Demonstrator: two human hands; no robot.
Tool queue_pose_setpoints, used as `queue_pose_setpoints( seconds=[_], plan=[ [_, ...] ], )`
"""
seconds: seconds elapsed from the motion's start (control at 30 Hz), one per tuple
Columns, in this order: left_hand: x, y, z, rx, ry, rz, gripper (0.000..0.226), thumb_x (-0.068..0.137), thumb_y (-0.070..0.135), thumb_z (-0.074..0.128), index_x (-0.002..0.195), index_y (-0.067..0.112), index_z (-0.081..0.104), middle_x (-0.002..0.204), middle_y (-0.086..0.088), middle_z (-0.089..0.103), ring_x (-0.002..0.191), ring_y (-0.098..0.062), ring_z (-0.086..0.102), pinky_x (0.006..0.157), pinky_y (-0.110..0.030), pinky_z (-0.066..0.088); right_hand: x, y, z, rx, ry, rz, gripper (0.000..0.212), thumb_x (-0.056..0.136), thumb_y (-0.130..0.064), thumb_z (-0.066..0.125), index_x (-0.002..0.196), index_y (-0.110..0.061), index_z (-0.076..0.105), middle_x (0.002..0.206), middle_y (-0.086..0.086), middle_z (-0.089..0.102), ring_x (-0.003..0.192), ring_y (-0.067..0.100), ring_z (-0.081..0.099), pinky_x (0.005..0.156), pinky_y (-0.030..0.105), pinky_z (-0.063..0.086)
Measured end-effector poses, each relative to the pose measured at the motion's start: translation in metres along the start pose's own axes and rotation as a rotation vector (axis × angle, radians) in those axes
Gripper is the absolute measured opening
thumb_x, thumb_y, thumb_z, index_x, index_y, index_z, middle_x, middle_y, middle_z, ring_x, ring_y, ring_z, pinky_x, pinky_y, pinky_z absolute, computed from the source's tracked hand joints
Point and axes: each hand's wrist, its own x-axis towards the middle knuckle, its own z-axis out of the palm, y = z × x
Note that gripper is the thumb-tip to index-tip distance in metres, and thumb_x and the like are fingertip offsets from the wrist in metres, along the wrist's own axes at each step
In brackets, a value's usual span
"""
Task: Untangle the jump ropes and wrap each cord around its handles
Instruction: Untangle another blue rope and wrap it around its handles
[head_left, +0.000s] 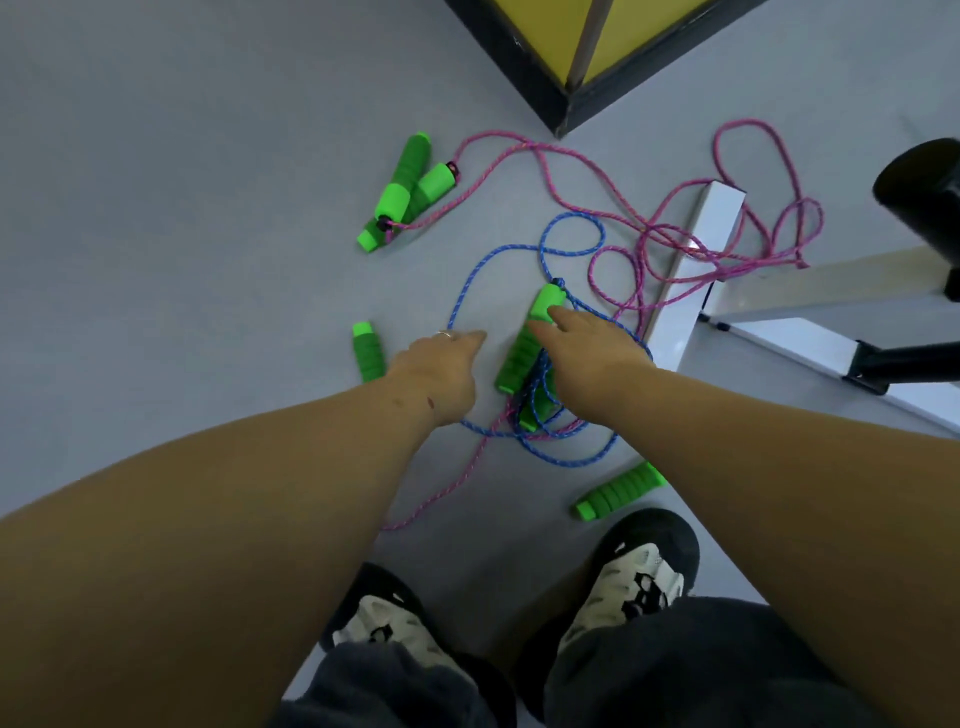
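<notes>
Both forearms extend from the bottom of the view over two shoes on the grey floor. Left hand: fingers reach toward the blue cord; whether they pinch it cannot be told. Right hand: fingers extended over the nearest green handle, touching or just above it; no closed grip is visible.

Blue cord: loops lie around and under that handle, bunched with a second handle below the right hand, where a strand of the pink cord crosses in. Pink cord: runs from a crossed pair of handles at upper left, over a white frame leg, in several loose loops. Two further green handles lie apart: one left, one near the right shoe.

Step in hand, by judgement: untangling, at an early stage; no cord is wrapped. Next move calls for securing the handle, lifting it, and drawing the blue loops free of the pink strand before wrapping.
</notes>
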Motion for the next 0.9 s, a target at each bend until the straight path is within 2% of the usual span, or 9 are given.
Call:
queue_pose_setpoints(
  seconds=[0.07, 0.13, 0.23, 0.3, 0.47, 0.57, 0.63, 0.77, 0.9],
  plan=[
    [0.018, 0.018, 0.009, -0.137, -0.032, 0.066, 0.071, 0.096, 0.021, 0.056, 0.16, 0.026, 0.026, 0.154, -0.012, 0.046, 0.136, -0.034, 0.048, 0.11, -0.043, 0.042, 0.01, -0.001, 0.006, 0.024, -0.028, -0.014, 0.065, 0.084, -0.01, 0.063, 0.144, -0.021, 0.041, 0.142, 0.007, 0.047, 0.129, 0.032, 0.048, 0.102, 0.049, 0.048],
    [0.037, 0.037, 0.017, -0.248, -0.02, 0.06, 0.06, 0.095, 0.024, 0.059, 0.151, 0.026, 0.038, 0.13, -0.013, 0.062, 0.117, -0.035, 0.061, 0.095, -0.042, 0.05, 0.015, -0.002, 0.009, 0.05, -0.045, -0.022, 0.05, 0.083, -0.009, 0.065, 0.13, -0.018, 0.051, 0.126, 0.005, 0.054, 0.112, 0.029, 0.056, 0.092, 0.048, 0.053],
    [0.06, 0.055, 0.03, -0.264, 0.032, -0.03, 0.031, 0.09, 0.027, 0.061, 0.117, 0.018, 0.048, 0.11, -0.012, 0.063, 0.1, -0.036, 0.064, 0.084, -0.048, 0.054, 0.017, 0.004, 0.01, 0.043, -0.068, -0.032, 0.038, 0.085, -0.009, 0.064, 0.121, -0.015, 0.056, 0.12, 0.006, 0.055, 0.108, 0.028, 0.057, 0.091, 0.045, 0.053],
    [0.066, 0.061, 0.037, -0.27, 0.044, -0.096, 0.031, 0.088, 0.025, 0.065, 0.107, 0.016, 0.041, 0.111, -0.014, 0.061, 0.097, -0.036, 0.062, 0.08, -0.048, 0.053, 0.016, 0.01, 0.009, 0.06, -0.071, -0.023, 0.039, 0.085, -0.008, 0.063, 0.122, -0.014, 0.055, 0.121, 0.007, 0.054, 0.111, 0.029, 0.057, 0.09, 0.044, 0.052],
    [0.052, 0.076, 0.032, -0.373, 0.14, -0.167, 0.029, 0.089, 0.025, 0.062, 0.109, 0.016, 0.043, 0.116, -0.017, 0.049, 0.082, -0.025, 0.044, 0.071, -0.038, 0.04, 0.008, 0.024, 0.0, 0.124, 0.058, -0.007, 0.053, 0.08, -0.003, 0.064, 0.13, -0.013, 0.05, 0.128, 0.008, 0.052, 0.117, 0.03, 0.053, 0.093, 0.042, 0.05],
    [0.024, 0.077, -0.001, -0.376, 0.237, -0.161, 0.031, 0.087, 0.027, 0.06, 0.112, 0.017, 0.046, 0.109, -0.007, 0.039, 0.082, -0.026, 0.046, 0.075, -0.037, 0.04, -0.004, 0.029, -0.011, 0.105, 0.187, 0.005, 0.077, 0.08, -0.005, 0.065, 0.15, -0.017, 0.036, 0.158, 0.009, 0.031, 0.143, 0.032, 0.032, 0.114, 0.043, 0.033],
    [0.0, 0.074, -0.031, -0.305, 0.284, -0.123, 0.029, 0.083, 0.026, 0.057, 0.109, 0.019, 0.047, 0.105, -0.005, 0.042, 0.089, -0.029, 0.047, 0.077, -0.037, 0.041, -0.015, 0.026, -0.026, 0.107, 0.261, 0.008, 0.084, 0.081, -0.007, 0.064, 0.155, -0.022, 0.026, 0.164, 0.009, 0.02, 0.148, 0.032, 0.023, 0.117, 0.044, 0.025],
    [-0.056, 0.075, -0.09, -0.152, 0.358, -0.032, 0.026, 0.077, 0.022, 0.056, 0.098, 0.024, 0.041, 0.098, -0.004, 0.053, 0.088, -0.033, 0.052, 0.07, -0.036, 0.039, -0.041, 0.012, -0.072, 0.178, 0.444, -0.038, 0.063, 0.089, -0.015, 0.059, 0.148, -0.025, 0.039, 0.152, 0.006, 0.041, 0.139, 0.033, 0.037, 0.11, 0.047, 0.035],
    [-0.123, 0.08, -0.132, -0.078, 0.498, 0.111, 0.024, 0.076, 0.034, 0.058, 0.095, 0.028, 0.046, 0.093, -0.001, 0.056, 0.087, -0.034, 0.058, 0.067, -0.034, 0.04, -0.093, -0.004, -0.129, 0.281, 0.541, -0.117, 0.034, 0.091, -0.023, 0.06, 0.125, -0.023, 0.054, 0.119, 0.007, 0.054, 0.104, 0.035, 0.057, 0.084, 0.046, 0.048]
  ],
)
